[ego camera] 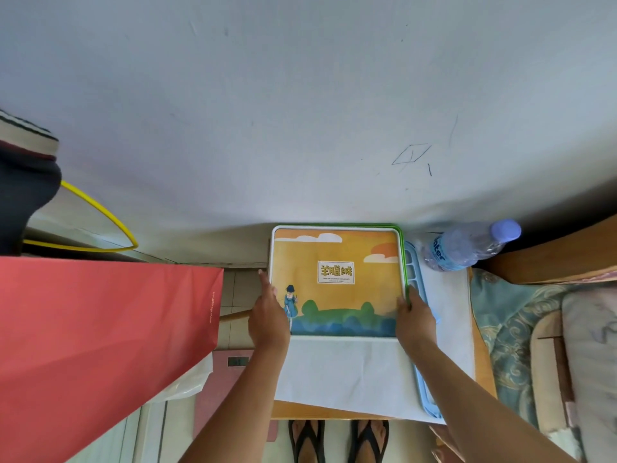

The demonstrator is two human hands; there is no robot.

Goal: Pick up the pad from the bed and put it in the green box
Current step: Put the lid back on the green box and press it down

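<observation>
The green box (402, 262) stands on a small table against the wall. Its lid (337, 282) is orange with a drawn landscape and a white border, and only a thin green rim shows along the top and right. My left hand (268, 315) lies along the lid's left edge, thumb on top and index finger stretched forward. My right hand (414, 315) grips the lid's right edge. I cannot make out a pad; the box's inside is hidden under the lid.
A white cloth (344, 372) covers the table in front of the box. A light blue plastic tray (415, 272) and a lying water bottle (467, 245) are to the right. Patterned bedding (521, 329) is far right, a red paper bag (100, 329) left.
</observation>
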